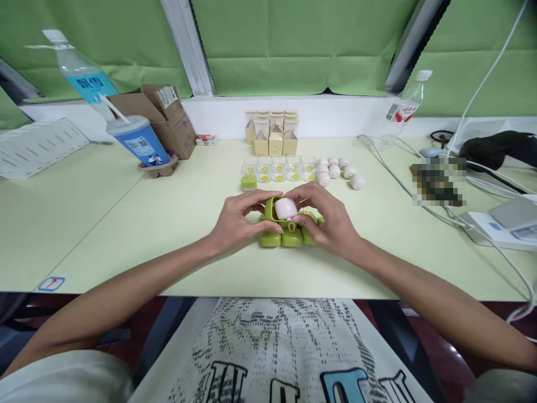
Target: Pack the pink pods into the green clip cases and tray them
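My left hand [235, 221] and my right hand [329, 218] meet at the middle of the pale green table [126, 224], fingers curled. Together they hold an open green case [272, 210] with a pale pink egg-shaped piece [286, 208] sitting in it. My right fingers pinch the pink piece from above and the right. Just below the hands lie several more green cases [282, 238] on the table. Farther back is a row of clear lidded cases [277, 168], one green case [249, 182] and several loose pink pieces [339, 170].
Small tan cartons [272, 134] stand at the back centre. A blue cup with a straw [140, 143], a tilted water bottle [81, 73] and a cardboard box [168, 115] are at the back left. Another bottle [405, 106], white cables [419, 193] and devices [503, 221] lie right.
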`<state>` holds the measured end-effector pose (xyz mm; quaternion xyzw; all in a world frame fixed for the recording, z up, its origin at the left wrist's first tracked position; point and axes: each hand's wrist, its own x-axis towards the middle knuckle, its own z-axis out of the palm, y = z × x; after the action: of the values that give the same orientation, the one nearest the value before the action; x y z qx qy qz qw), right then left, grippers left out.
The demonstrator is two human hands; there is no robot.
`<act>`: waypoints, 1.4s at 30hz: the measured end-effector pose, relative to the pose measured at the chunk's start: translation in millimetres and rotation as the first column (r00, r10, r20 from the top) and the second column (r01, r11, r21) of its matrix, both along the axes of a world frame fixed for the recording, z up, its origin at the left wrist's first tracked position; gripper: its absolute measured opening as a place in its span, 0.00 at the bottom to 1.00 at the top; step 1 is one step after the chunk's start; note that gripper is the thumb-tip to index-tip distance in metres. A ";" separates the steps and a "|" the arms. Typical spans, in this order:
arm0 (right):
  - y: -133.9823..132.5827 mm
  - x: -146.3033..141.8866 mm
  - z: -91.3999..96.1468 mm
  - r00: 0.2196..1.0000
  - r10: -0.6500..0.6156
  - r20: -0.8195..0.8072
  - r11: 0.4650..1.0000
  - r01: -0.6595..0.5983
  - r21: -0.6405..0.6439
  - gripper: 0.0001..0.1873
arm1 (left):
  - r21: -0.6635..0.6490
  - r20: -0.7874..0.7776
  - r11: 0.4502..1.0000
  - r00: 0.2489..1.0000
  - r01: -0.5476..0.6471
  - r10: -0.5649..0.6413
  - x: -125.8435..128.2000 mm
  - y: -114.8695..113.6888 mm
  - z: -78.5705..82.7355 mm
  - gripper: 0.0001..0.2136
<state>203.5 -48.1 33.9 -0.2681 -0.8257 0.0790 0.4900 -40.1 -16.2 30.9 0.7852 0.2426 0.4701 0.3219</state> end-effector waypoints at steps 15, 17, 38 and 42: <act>-8.0 -6.4 3.7 0.983 -0.134 0.122 0.973 0.108 0.202 0.15 | -0.390 0.082 0.884 0.966 0.258 -0.245 4.5 0.2 -0.3 0.23; -8.8 -6.5 3.8 0.982 -0.140 0.124 0.972 0.113 0.207 0.14 | -0.386 0.090 0.885 0.966 0.260 -0.244 4.8 0.7 -0.6 0.22; -15.2 -22.3 7.8 0.989 -0.141 -0.047 0.966 0.148 0.210 0.07 | -0.333 0.167 0.936 0.984 0.112 -0.058 11.2 1.2 0.6 0.17; -11.5 -19.3 9.8 0.994 -0.104 -0.014 0.973 0.105 0.204 0.07 | -0.346 0.183 0.929 0.981 0.129 -0.068 9.8 0.8 2.0 0.17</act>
<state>184.2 -59.6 43.8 -0.2593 -0.8135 -0.0315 0.5196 -30.4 -15.4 32.9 0.6826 0.2561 0.4660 0.5012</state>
